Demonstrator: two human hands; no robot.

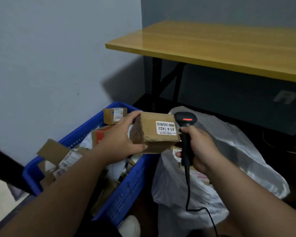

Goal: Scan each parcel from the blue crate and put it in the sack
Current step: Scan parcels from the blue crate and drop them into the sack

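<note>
One brown cardboard parcel (155, 132) held by left hand (120, 139), grip curled round its end, above blue plastic crate (126, 190). Right hand (200, 149) clasps black corded scanner (185, 130) w/ red light. Scan step underway; next likely drop into white plastic sack (232, 151).

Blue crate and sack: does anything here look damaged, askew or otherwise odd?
Mostly orderly. In the blue plastic crate, a brown cardboard parcel at the left rim sits tilted with a flap torn open. The left hand holds a small brown box whose label reads upside down beside the black handheld scanner.
</note>
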